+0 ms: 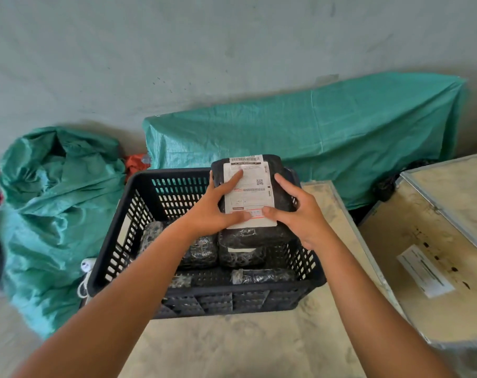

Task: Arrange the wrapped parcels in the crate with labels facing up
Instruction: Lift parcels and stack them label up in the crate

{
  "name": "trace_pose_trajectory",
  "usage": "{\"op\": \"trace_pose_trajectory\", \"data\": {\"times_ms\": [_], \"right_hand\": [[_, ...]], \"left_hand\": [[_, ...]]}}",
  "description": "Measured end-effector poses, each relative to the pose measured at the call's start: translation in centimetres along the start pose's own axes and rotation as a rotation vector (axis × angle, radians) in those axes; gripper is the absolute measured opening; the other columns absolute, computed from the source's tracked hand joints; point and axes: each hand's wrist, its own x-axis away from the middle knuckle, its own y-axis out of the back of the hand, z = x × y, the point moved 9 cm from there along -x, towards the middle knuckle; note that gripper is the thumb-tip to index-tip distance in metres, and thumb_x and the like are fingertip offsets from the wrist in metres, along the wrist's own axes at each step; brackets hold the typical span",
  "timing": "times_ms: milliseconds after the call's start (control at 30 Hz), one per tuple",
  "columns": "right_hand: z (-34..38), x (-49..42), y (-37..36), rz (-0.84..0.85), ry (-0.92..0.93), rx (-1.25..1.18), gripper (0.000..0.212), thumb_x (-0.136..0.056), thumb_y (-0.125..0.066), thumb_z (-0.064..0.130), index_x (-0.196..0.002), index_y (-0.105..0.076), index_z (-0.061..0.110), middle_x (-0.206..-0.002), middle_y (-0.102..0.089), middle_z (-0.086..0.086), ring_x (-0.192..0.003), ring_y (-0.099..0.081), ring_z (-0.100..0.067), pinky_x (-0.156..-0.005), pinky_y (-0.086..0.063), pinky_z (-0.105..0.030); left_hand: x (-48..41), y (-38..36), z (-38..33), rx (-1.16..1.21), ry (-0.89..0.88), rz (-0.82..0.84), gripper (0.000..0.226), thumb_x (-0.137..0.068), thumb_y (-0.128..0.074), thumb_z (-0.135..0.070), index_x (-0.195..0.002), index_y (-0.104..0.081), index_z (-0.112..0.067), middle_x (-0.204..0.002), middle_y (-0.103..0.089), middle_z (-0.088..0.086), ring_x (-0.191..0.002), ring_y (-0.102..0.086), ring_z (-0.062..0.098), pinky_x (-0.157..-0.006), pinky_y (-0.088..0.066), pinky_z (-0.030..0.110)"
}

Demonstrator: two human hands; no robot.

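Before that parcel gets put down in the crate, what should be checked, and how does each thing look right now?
1. Label faces up: ok, the white label tops the held parcel.
2. Grip is secure: ok, the left hand and the right hand both press on it.
3. Room in the crate: ok, the far left part looks free.
4. Labels up on the parcels below: cannot tell, mostly black wrap shows.
5. Crate stands steady: ok, it sits flat on the wooden surface.
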Motion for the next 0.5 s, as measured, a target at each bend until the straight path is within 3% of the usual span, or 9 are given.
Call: {"op": "trace_pose_trajectory", "data": {"times_ms": [67,100,133,200,267,367,400,467,500], "right_hand": [[-1.5,-0.8,-0.2,0.025,-0.042,0.035,0.084,-0.075,-0.091,0.01,-0.143,-0.055,0.044,-0.145,-0.059,0.007,-0.127,-0.059,-0.006,-0.099,-0.057,-0.033],[-2.2,-1.2,-0.6,0.047,-0.062,0.072,0.085,-0.076,-0.09,0.011,-0.145,-0.053,0.043,-0.143,-0.056,0.014,-0.121,-0.057,0.008,-0.091,-0.057,-0.02],[-2.9,-1.6,-1.0,0.071,-0.078,0.113,0.086,-0.077,-0.09,0.011,-0.148,-0.051,0.041,-0.137,-0.053,0.022,-0.111,-0.053,0.024,-0.08,-0.053,-0.006],[-4.6,-2.5,-1.5,0.1,-0.118,0.181,0.088,-0.079,-0.088,0.009,-0.152,-0.046,0.035,-0.122,-0.048,0.034,-0.09,-0.045,0.041,-0.066,-0.043,0.005],[-6.2,-3.3,-2.1,0.113,-0.157,0.231,0.09,-0.079,-0.088,0.008,-0.153,-0.045,0.034,-0.121,-0.046,0.035,-0.091,-0.048,0.035,-0.063,-0.041,0.007],[-8.3,-4.5,-3.2,0.142,-0.209,0.265,0.091,-0.079,-0.087,0.007,-0.155,-0.043,0.032,-0.14,-0.048,0.018,-0.115,-0.05,0.007,-0.07,-0.044,0.003],[-9.3,-5.0,-3.6,0.141,-0.232,0.263,0.092,-0.08,-0.087,0.005,-0.156,-0.041,0.029,-0.147,-0.048,0.013,-0.125,-0.047,-0.001,-0.08,-0.047,-0.002],[-11.4,-5.6,-3.9,0.112,-0.286,0.253,0.095,-0.079,-0.086,0.003,-0.158,-0.037,0.026,-0.156,-0.045,0.005,-0.134,-0.046,-0.01,-0.103,-0.05,-0.023],[-12.3,-5.9,-3.9,0.095,-0.311,0.255,0.097,-0.079,-0.086,0.003,-0.159,-0.036,0.026,-0.157,-0.045,0.002,-0.135,-0.047,-0.013,-0.108,-0.048,-0.031]], "left_hand": [[-0.7,-0.7,1.8,-0.056,0.067,0.065,0.102,-0.078,-0.084,-0.043,-0.156,-0.018,-0.051,-0.163,-0.02,-0.005,-0.138,-0.037,0.011,-0.1,-0.038,0.011],[-1.1,-1.0,2.9,-0.059,0.097,0.093,0.106,-0.079,-0.084,-0.04,-0.158,-0.013,-0.047,-0.161,-0.025,-0.005,-0.133,-0.042,0.011,-0.092,-0.042,0.006],[-1.5,-1.3,4.0,-0.051,0.123,0.116,0.11,-0.079,-0.085,-0.036,-0.159,-0.01,-0.043,-0.16,-0.029,-0.006,-0.13,-0.045,0.011,-0.085,-0.044,0.003],[-2.2,-1.8,5.9,-0.028,0.165,0.149,0.114,-0.079,-0.086,-0.031,-0.16,-0.006,-0.039,-0.157,-0.033,-0.007,-0.126,-0.048,0.012,-0.081,-0.048,0.004],[-2.8,-2.2,7.9,-0.022,0.211,0.176,0.115,-0.08,-0.086,-0.028,-0.161,-0.004,-0.038,-0.157,-0.033,-0.006,-0.125,-0.048,0.014,-0.089,-0.049,0.013],[-3.9,-2.8,10.8,-0.019,0.273,0.199,0.115,-0.08,-0.086,-0.025,-0.161,-0.004,-0.036,-0.16,-0.033,0.0,-0.129,-0.048,0.018,-0.098,-0.049,0.024],[-4.3,-3.0,11.8,-0.033,0.293,0.189,0.115,-0.08,-0.085,-0.024,-0.161,-0.005,-0.035,-0.163,-0.027,0.004,-0.138,-0.042,0.023,-0.105,-0.046,0.031],[-5.2,-3.3,13.5,-0.099,0.331,0.171,0.114,-0.081,-0.084,-0.026,-0.162,-0.004,-0.031,-0.168,-0.004,0.016,-0.154,-0.009,0.034,-0.12,-0.028,0.048],[-5.6,-3.5,14.2,-0.139,0.347,0.162,0.113,-0.081,-0.084,-0.026,-0.162,-0.004,-0.029,-0.167,0.007,0.02,-0.154,0.005,0.035,-0.122,-0.019,0.049]]}}
